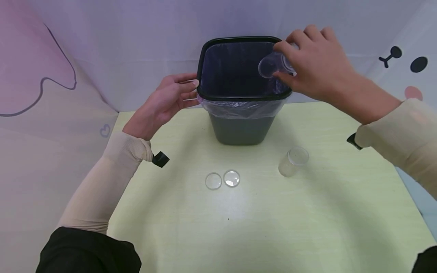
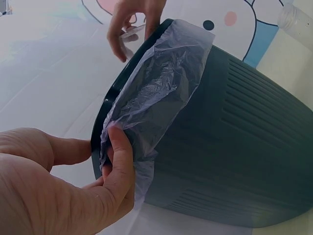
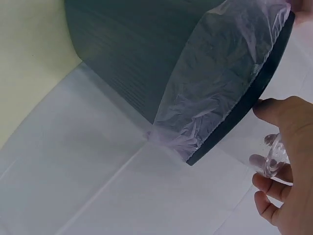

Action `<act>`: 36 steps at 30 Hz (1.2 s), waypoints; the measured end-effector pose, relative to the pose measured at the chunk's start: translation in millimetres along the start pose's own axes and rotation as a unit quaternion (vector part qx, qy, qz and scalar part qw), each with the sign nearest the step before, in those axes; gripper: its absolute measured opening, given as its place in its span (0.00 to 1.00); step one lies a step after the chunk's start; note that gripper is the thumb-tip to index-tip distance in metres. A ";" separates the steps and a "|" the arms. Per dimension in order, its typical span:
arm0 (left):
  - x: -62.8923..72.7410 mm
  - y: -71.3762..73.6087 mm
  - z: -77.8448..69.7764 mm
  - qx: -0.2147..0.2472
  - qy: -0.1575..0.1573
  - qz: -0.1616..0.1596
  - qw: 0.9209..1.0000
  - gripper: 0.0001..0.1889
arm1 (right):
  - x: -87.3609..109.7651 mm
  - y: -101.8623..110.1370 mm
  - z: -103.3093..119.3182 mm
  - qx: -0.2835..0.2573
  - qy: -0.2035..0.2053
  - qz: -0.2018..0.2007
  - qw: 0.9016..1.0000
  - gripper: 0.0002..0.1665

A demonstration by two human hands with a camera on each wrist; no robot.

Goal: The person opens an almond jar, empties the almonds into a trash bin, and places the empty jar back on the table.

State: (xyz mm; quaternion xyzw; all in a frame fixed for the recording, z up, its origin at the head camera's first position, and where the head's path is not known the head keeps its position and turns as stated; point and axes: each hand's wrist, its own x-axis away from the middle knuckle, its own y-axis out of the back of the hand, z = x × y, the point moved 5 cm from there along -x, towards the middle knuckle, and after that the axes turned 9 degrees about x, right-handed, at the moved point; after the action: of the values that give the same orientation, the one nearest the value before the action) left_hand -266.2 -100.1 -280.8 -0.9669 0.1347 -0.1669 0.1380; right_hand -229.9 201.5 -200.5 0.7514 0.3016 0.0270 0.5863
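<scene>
A dark grey trash bin [image 1: 239, 129] with a black rim and a clear plastic liner folded over it stands at the back of the table. At its left side my left hand [image 1: 167, 96] pinches the rim, thumb against the black edge and fingers on the liner [image 2: 168, 93]. Over the right part of the opening, my right hand [image 1: 317, 64] grips a clear plastic jar [image 1: 269, 66] tipped on its side, mouth toward the left. Fingers partly hide this jar [image 3: 276, 156]. I cannot make out any contents in it.
A second clear jar [image 1: 288, 167] stands upright on the table [image 1: 259, 235], right of the bin. Two round clear lids, a left one [image 1: 213, 181] and a right one [image 1: 231, 178], lie in front of the bin. A printed curtain [image 1: 153, 34] hangs close behind.
</scene>
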 end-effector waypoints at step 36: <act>8.2 6.9 11.2 -0.016 0.000 0.010 1.000 0.26 | 84.3 -50.7 -36.2 -0.757 -0.238 0.099 0.600 0.17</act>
State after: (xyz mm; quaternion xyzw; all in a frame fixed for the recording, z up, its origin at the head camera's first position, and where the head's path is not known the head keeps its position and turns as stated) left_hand -256.1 -106.5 -290.7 -0.9677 0.1468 -0.1631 0.1241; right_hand -196.7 280.3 -261.1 0.0433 -0.0531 0.1241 0.9899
